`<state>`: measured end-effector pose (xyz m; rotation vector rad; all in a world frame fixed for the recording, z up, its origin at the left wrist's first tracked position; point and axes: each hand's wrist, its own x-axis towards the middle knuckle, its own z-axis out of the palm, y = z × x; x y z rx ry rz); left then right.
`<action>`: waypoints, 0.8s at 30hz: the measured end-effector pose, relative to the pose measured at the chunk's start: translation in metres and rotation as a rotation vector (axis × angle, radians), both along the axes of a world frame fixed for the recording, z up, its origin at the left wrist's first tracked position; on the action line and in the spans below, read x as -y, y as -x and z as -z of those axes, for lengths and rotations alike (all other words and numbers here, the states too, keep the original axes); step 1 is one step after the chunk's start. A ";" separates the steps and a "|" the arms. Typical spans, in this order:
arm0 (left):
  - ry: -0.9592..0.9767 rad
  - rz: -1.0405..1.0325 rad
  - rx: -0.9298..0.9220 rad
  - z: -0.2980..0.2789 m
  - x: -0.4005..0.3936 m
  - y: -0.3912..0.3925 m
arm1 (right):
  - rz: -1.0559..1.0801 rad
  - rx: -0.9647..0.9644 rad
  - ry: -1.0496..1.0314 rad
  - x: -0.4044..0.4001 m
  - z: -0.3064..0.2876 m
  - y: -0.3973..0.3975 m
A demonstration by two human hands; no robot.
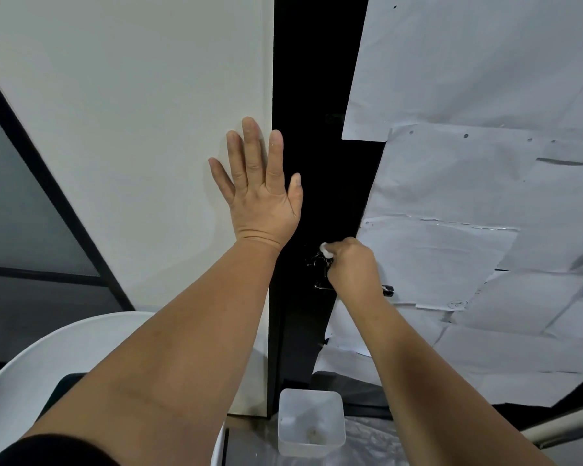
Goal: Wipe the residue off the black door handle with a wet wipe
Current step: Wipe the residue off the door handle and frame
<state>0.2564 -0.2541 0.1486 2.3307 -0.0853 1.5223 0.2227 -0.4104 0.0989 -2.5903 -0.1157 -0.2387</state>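
Two hands are at work on the door, well apart in what they do. The left hand point(261, 190) lies flat and open, fingers spread, palm pressed against the pale wall panel point(132, 112), with its index finger and thumb reaching over the edge onto the black door frame point(313, 95). It grips nothing.

Lower and to the right, the right hand point(352, 264) is clenched around a small white wet wipe point(326, 250), of which only a bunched tip shows above the knuckles. This hand sits directly on the black door handle point(320, 264), covering most of it; glossy black parts of the handle show just left of the fingers, and one end pokes out at the far side of the wrist point(387, 290). Whether any residue is on the handle cannot be told against the dark metal.

Sheets of white paper point(485, 163) overlap across the door to the right of the handle. Below, near the foot of the frame, stands a translucent plastic container point(312, 422) with a few scraps inside. A white rounded chair edge point(48, 358) shows under the left forearm.
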 end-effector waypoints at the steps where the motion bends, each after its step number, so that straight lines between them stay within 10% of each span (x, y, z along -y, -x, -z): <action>1: 0.001 0.002 -0.001 0.000 0.000 0.000 | 0.053 -0.054 -0.051 0.002 -0.003 0.000; 6: 0.004 -0.001 -0.005 0.001 0.000 0.000 | 0.224 -0.163 -0.300 0.001 -0.012 0.001; 19: 0.003 0.004 0.004 0.001 0.000 -0.001 | -0.232 0.298 0.430 -0.026 -0.001 0.014; 24: 0.002 0.004 0.001 0.001 0.001 0.000 | -0.207 0.269 0.336 -0.015 -0.002 0.005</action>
